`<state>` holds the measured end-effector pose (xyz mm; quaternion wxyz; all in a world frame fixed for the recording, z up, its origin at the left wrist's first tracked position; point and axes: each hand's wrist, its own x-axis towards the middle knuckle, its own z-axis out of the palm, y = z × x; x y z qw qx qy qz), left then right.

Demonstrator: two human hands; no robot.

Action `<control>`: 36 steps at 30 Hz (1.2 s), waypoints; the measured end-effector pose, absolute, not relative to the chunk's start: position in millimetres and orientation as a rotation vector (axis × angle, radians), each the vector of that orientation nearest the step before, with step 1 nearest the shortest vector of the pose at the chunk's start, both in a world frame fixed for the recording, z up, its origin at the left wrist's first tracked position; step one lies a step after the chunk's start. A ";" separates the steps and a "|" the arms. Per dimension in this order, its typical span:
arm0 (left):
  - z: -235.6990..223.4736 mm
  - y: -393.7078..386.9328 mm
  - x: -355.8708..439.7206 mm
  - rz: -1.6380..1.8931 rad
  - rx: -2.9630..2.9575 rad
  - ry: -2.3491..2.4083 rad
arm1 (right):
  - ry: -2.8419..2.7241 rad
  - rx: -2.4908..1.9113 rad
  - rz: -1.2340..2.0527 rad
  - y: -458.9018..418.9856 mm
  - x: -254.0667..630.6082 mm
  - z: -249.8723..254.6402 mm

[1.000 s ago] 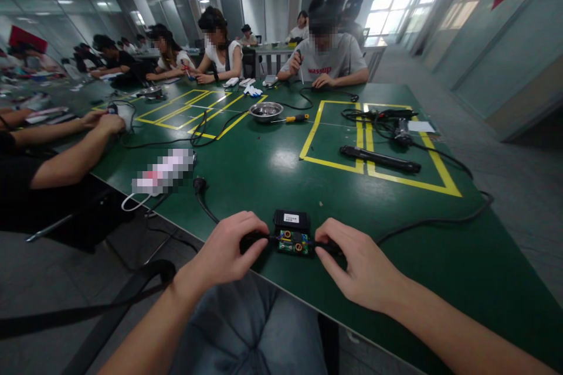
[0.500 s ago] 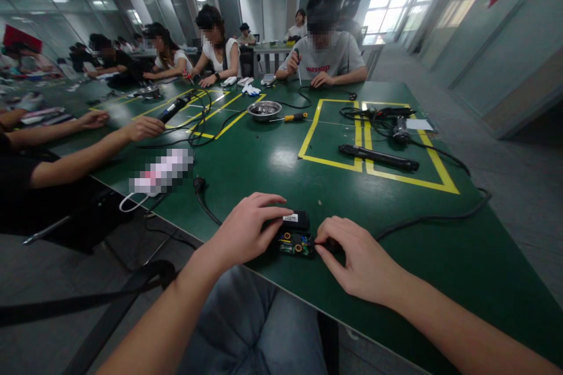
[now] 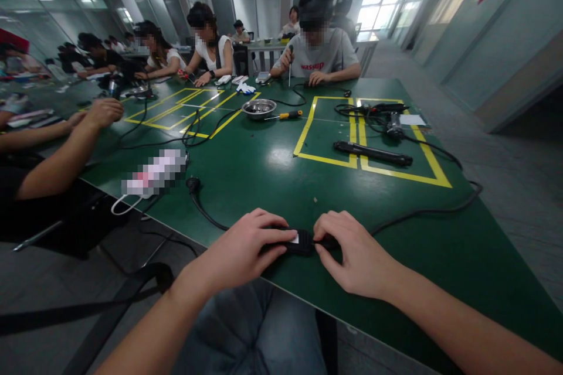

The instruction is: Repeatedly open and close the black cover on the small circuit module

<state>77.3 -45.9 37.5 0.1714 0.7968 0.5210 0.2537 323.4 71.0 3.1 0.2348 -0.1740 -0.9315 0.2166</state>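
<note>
A small black plastic case [image 3: 304,241] with a white label lies near the table's front edge, its cover over the circuit board, which no longer shows. My left hand [image 3: 248,246] grips the cover from the left, fingers on top and thumb along the near side. At the case's right end, my right hand [image 3: 352,253] pinches the black cord [image 3: 422,215] between thumb and forefinger. That cord runs off to the right. From the case's left side, partly behind my left hand, another cord leads to a black plug [image 3: 192,184].
A metal bowl [image 3: 259,116] and a yellow-black screwdriver [image 3: 290,115] lie mid-table. A long black tool [image 3: 373,153] rests across yellow tape at right, below tangled cords. A blurred white item [image 3: 156,174] sits at left, near a co-worker's hand [image 3: 107,112]. Another person [image 3: 321,53] sits opposite.
My left hand has brought the black cover down toward me onto the open case, hiding the circuit board. My right hand stays at the cord. The co-worker's hand at left has drawn back leftward.
</note>
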 end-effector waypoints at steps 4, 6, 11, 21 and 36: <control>35.6 -44.4 82.1 0.585 2.341 1.542 | -2.558 -0.479 0.606 71.4 323.6 3.0; 38.3 -43.8 81.7 0.525 2.379 1.567 | -2.559 -0.474 0.607 71.5 323.4 3.4; 44.4 -37.9 77.6 0.626 2.237 1.531 | -2.560 -0.487 0.604 71.7 322.6 3.3; 25.8 -18.2 78.4 0.794 2.147 1.841 | -2.564 -0.539 0.608 68.5 321.3 3.3; 15.2 -52.6 68.8 0.641 2.227 1.768 | -2.573 -0.536 0.581 73.2 325.9 -12.5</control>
